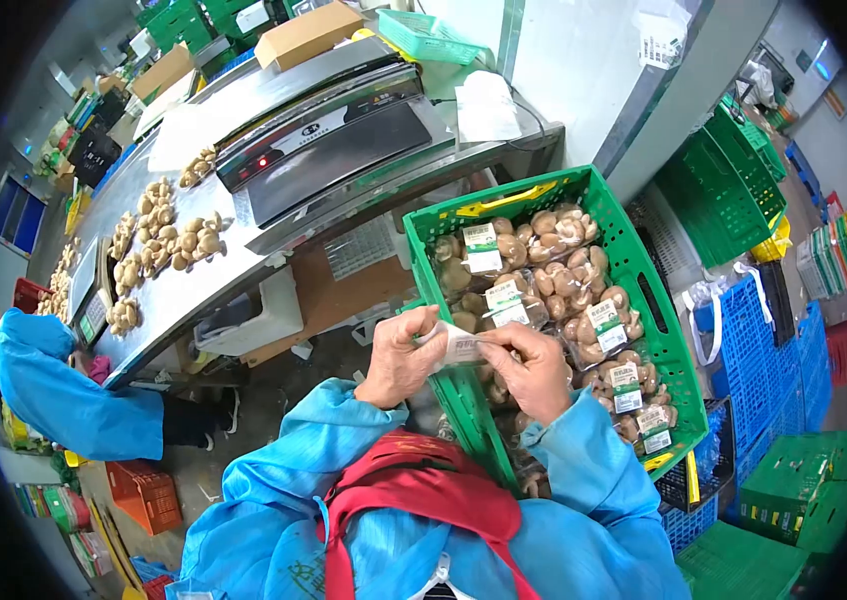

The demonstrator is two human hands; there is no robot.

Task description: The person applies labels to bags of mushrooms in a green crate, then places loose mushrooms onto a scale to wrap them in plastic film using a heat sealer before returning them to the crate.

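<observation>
Matt green plastic crate (655, 290), perforated sides.

Over there, a person (73, 385) stands near an orange crate (146, 497); a cardboard box (309, 36) sits near a green basket (431, 40).

So the crate (658, 290) full of mushroom packs (568, 282) is bright green with yellow bits at the handles, and the mushrooms are brown with paler cream patches. Labels (483, 248) on the packs are white with a green band. Sleeves (593, 455) are sky blue, apron (423, 490) is deep red. Worktop (158, 290) is silvery grey, the machine (328, 145) on it is black with a red light. Stacked crates (748, 350) off to the right are solid blue, and the low basket (146, 495) at left is orange-red.
</observation>
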